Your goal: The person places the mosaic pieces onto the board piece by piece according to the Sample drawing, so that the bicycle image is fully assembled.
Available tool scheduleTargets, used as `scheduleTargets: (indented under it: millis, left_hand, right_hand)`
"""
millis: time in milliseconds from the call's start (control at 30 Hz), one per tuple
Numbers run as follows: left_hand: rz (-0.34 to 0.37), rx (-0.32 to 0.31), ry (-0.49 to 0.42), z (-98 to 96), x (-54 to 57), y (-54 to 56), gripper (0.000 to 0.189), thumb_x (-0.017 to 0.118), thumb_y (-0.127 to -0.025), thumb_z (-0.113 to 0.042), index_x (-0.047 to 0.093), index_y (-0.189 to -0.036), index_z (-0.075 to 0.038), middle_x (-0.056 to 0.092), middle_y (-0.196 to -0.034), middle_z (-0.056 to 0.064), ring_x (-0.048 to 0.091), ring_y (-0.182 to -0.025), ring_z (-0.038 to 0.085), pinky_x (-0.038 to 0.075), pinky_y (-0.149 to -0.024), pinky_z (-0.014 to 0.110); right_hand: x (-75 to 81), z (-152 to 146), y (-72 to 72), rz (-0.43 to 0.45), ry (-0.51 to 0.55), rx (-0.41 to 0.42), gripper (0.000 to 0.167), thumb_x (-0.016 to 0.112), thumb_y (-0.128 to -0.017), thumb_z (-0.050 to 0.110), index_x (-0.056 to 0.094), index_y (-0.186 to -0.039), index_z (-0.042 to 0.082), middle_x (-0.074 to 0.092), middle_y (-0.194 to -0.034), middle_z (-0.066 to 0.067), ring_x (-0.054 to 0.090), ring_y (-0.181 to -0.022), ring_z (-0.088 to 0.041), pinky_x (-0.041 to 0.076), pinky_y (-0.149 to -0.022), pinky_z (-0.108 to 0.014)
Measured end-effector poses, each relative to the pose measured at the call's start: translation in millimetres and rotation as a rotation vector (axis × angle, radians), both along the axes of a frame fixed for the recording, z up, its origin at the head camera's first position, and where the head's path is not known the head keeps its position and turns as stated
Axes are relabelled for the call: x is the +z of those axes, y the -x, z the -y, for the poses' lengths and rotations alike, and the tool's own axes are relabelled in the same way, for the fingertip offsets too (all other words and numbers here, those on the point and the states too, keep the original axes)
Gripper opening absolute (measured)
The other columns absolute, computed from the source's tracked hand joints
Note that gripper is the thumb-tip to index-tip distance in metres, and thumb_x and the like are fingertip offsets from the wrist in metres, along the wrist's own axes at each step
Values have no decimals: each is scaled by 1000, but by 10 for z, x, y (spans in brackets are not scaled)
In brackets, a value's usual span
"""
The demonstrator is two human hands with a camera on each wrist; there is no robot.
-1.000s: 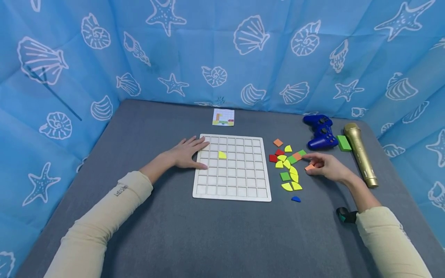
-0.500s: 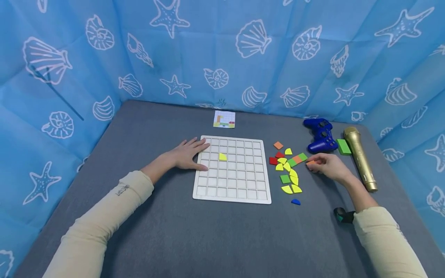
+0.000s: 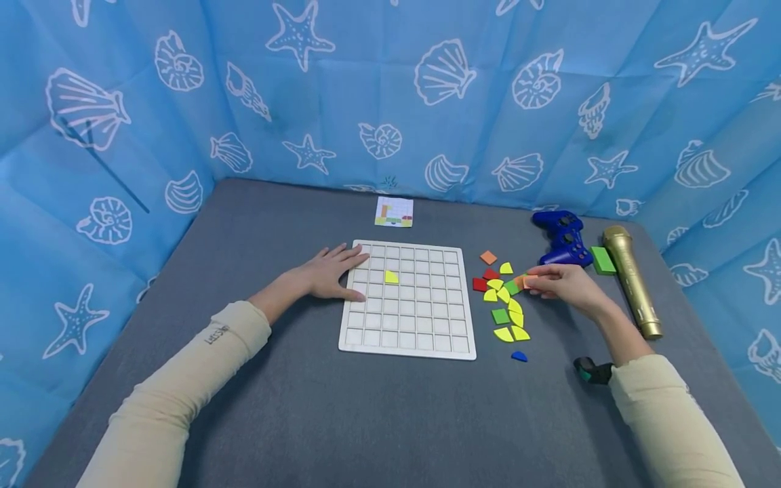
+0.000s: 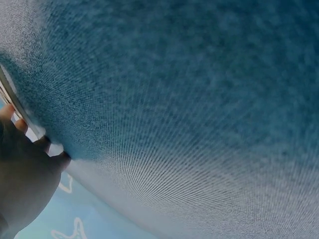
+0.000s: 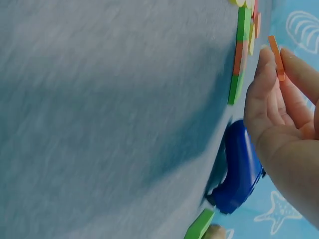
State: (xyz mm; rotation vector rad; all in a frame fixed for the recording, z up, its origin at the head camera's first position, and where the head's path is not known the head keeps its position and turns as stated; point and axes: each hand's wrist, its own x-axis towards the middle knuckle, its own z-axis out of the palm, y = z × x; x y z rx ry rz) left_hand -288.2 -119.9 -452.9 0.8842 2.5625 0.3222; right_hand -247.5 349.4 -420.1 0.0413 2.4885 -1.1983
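My left hand (image 3: pixel 332 273) lies with spread fingers on the left edge of the white grid board (image 3: pixel 407 342). One yellow quarter-round tile (image 3: pixel 391 277) sits in a cell of the board. Between thumb and fingertips my right hand (image 3: pixel 564 285) pinches an orange square tile (image 5: pixel 276 59), held above the table in the right wrist view. Below it lie green and orange tiles in a row (image 5: pixel 239 55), partly covered by the hand in the head view. Several yellow quarter-round tiles (image 3: pixel 515 308), red tiles (image 3: pixel 480 284), a green square tile (image 3: pixel 500 316) and a blue half-round tile (image 3: pixel 519 356) lie nearby.
A small pattern card (image 3: pixel 394 211) lies behind the board. At the back right are a blue game controller (image 3: pixel 563 237), a green block (image 3: pixel 603 260) and a gold microphone (image 3: pixel 632 281). A blue shell-print curtain (image 3: pixel 390 88) hangs around the table.
My right hand has lifted the orange tile and moved left with it, over the green and orange row. The left hand stays on the board's edge.
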Motion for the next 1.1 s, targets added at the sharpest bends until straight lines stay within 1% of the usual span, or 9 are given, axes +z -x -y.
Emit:
scheduleTargets:
  millis: [100,300,400,600,700,833,1000,1100]
  left_hand:
    - [-9,-2,7,-2,-7,5,94,56,-85,-64,12,-155,-18,3,-159,5,-3,-144,31,0,-112,55]
    - [-14,8,20,-1,-25,12,94,55,-85,-66,12,-155,-21,3,-160,3,-3,-144,29,0,-113,53]
    - [-15,8,17,2,-38,20,95,54,-84,-67,11,-155,-21,3,-160,2,-3,-144,29,0,-113,53]
    - [-15,8,16,0,-41,28,95,54,-84,-68,11,-155,-22,3,-160,2,-3,-144,28,0,-113,52]
    - [-15,15,12,-11,-25,22,95,55,-84,-68,12,-155,-22,3,-160,1,-2,-144,28,1,-113,52]
    - [-11,23,8,-22,-13,22,96,56,-83,-68,13,-155,-22,4,-160,1,-2,-144,28,1,-113,52]
    - [-4,23,13,-19,3,8,96,56,-83,-67,13,-155,-21,4,-160,2,-2,-144,29,1,-113,52]
    - [-5,25,17,-13,12,-2,95,57,-84,-67,13,-155,-21,4,-160,2,-2,-144,29,1,-113,52]
  right_hand:
    - [2,84,43,17,27,4,53,63,-94,31,52,-129,-7,67,-110,-15,65,-93,-14,54,-80,-30]
    - [16,281,137,47,6,4,56,64,-92,35,53,-130,-4,69,-106,-11,64,-91,-19,52,-77,-31]
    - [24,384,177,58,18,7,52,64,-94,31,54,-129,-5,69,-104,-11,64,-90,-19,52,-78,-32]
    - [-9,598,249,92,99,43,43,60,-96,21,54,-127,-8,67,-100,-14,64,-85,-21,54,-78,-33]
    - [-35,721,285,94,130,78,38,59,-97,17,55,-126,-7,66,-104,-17,64,-85,-22,55,-77,-33]
    - [-52,923,328,88,162,111,36,58,-97,12,56,-128,-5,66,-108,-17,65,-88,-21,55,-79,-35]
    - [-84,1192,371,105,233,137,34,60,-95,10,57,-126,-5,67,-103,-16,67,-85,-20,55,-78,-34]
    - [-97,1341,390,106,277,173,33,60,-95,8,57,-125,-6,67,-100,-17,68,-85,-21,55,-77,-35]
